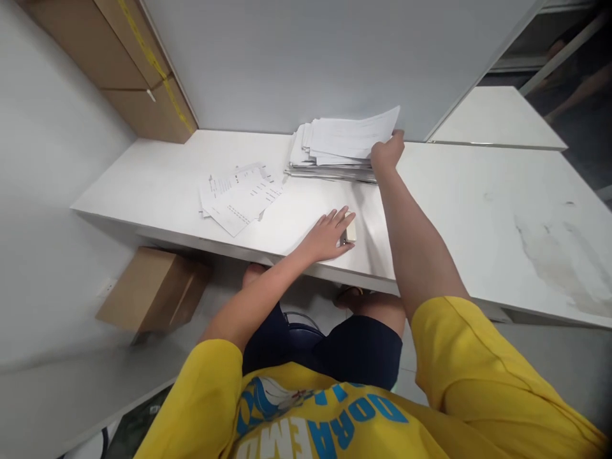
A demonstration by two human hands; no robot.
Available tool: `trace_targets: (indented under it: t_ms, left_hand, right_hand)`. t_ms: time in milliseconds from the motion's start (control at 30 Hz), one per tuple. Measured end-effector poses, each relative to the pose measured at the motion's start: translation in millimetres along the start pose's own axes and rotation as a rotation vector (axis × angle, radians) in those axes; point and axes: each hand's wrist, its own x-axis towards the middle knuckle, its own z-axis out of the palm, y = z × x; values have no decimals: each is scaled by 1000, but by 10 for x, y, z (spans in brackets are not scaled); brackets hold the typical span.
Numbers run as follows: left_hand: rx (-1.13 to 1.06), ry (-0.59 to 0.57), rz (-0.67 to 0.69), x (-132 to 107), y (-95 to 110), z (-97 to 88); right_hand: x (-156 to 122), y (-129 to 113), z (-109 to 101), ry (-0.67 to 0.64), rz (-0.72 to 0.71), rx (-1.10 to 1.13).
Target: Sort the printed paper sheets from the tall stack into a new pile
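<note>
My left hand (329, 237) lies on the white desk with its fingers stretched out. A small cream block-like object (351, 227) sits between its thumb and forefinger, touching the hand; its exact kind I cannot make out. Farther back, my right hand (388, 153) pinches the right edge of a printed paper sheet (356, 137), whose corner curves upward. That sheet rests on a thick stack of papers (329, 171) near the back panel. To the left, several loose printed slips (241, 196) are fanned out over one another.
The white desk (430, 255) runs along a grey panel (310, 64). Tall cardboard (129, 76) with yellow tape stands at the back left. A cardboard box (143, 287) is below the desk's left end. Stains (549, 255) mark the right side.
</note>
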Motion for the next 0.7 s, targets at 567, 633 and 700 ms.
trace_targets:
  t_ms: [567,633,700]
  left_hand:
    - [35,54,2,23,43,76]
    - [33,46,5,24,43,81]
    - [33,36,0,24,39,85]
  right_hand:
    - [-631,83,-423,-222,156,-164]
    - [-652,15,-428,-206,132,-134]
    - [-680,-57,-438,-201,112,-108]
